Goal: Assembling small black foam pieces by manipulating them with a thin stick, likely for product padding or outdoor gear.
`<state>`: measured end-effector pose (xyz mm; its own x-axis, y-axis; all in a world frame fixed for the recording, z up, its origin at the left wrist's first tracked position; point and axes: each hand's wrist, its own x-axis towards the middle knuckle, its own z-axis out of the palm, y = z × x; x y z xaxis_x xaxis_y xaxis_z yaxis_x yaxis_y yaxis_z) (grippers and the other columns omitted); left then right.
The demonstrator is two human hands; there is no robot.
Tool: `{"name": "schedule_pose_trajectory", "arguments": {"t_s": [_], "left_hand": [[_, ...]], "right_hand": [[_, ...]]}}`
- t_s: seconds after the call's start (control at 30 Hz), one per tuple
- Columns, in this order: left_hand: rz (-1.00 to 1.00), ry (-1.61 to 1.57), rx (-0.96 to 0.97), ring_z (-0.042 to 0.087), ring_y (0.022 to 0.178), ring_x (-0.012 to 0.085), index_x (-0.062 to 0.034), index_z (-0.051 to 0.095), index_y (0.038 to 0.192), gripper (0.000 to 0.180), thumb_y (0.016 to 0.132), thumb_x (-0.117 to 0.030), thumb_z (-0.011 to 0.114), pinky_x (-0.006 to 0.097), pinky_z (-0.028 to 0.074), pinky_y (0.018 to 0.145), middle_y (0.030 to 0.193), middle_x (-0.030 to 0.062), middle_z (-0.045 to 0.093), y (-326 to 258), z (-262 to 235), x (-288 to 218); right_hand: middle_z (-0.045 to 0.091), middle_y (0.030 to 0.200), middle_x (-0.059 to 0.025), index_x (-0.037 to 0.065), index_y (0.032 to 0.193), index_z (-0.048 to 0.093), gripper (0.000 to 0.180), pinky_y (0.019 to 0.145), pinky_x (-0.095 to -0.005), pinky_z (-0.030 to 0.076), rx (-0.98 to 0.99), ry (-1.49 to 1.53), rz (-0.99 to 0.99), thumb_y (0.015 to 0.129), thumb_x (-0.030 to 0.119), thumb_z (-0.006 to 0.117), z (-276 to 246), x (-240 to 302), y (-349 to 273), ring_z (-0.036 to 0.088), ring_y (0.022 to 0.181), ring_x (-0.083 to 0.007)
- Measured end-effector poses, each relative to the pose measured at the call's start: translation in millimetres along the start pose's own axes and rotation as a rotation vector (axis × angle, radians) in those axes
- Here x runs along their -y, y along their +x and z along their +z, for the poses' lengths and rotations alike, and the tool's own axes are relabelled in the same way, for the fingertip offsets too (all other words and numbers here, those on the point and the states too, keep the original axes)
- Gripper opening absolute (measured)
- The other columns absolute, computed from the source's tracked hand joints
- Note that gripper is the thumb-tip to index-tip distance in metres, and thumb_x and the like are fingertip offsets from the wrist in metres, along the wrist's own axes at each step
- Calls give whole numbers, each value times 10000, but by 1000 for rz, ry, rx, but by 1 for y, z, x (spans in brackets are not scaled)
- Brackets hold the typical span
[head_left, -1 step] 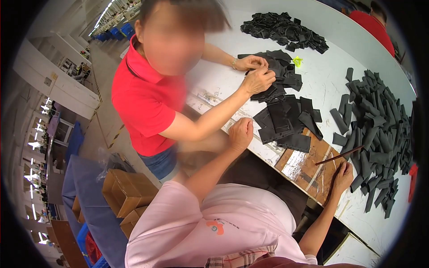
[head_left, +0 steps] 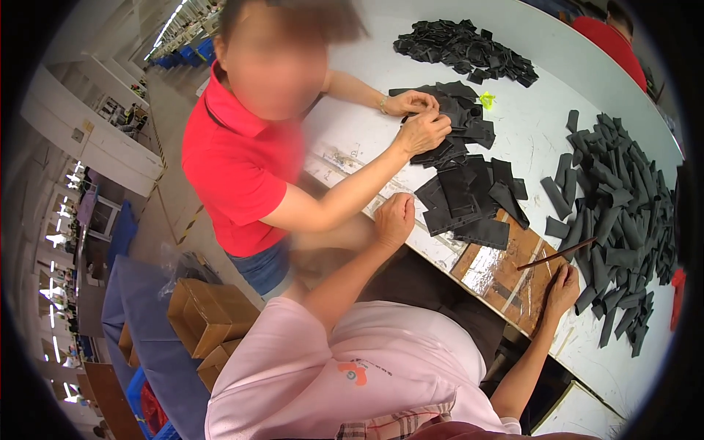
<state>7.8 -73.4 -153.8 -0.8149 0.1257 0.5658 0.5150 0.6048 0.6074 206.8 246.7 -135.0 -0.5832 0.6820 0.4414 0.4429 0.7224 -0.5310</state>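
Note:
My left hand rests at the table's front edge, its fingers curled into a loose fist with nothing showing in them. Just beyond it lies a spread of flat black fabric pieces. On the right, my right hand lies at the edge of a brown wooden board, fingers loosely extended and holding nothing visible. A thin dark brown stick lies just beyond those fingertips, apart from them. Past the stick, a large heap of rolled dark grey fabric tubes covers the table's right side.
Across to the left, a person in a red shirt handles black pieces in a pile with both hands. Another black heap and a yellow-green scrap lie farther back. Cardboard boxes stand at my left.
The person in red has shifted very slightly left. My hands and the fabric piles stay in place.

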Motion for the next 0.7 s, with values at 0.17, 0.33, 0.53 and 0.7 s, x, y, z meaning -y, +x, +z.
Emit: {"name": "schedule_pose_trajectory", "arguments": {"t_s": [0.17,0.33,0.53,0.7], "left_hand": [[5,-7,-20,548,614,294,-36,535,728,65,758,-91,517,360,419,535,675,128,553,1,1,2],[20,-9,-28,543,595,298,-39,538,722,71,760,-95,518,361,414,522,669,130,553,1,2,3],[24,-7,-16,539,585,302,-37,535,729,77,768,-99,515,362,411,518,659,132,552,2,1,2],[24,-16,-15,535,578,303,-39,534,725,79,769,-101,513,365,409,516,657,132,552,1,1,2]], "right_hand": [[584,764,-170,8,857,570,199,603,-340,428,7,14,3,839,180,472,0,3,3,563,674,-315],[583,768,-171,8,853,571,189,601,-338,429,-11,11,-11,830,171,478,0,2,2,564,672,-315],[589,765,-163,12,848,570,174,601,-345,433,-13,16,-1,823,165,489,1,2,2,570,676,-315],[591,766,-161,13,847,570,170,604,-342,435,-17,-7,-3,822,163,494,0,4,2,573,678,-311]]}}
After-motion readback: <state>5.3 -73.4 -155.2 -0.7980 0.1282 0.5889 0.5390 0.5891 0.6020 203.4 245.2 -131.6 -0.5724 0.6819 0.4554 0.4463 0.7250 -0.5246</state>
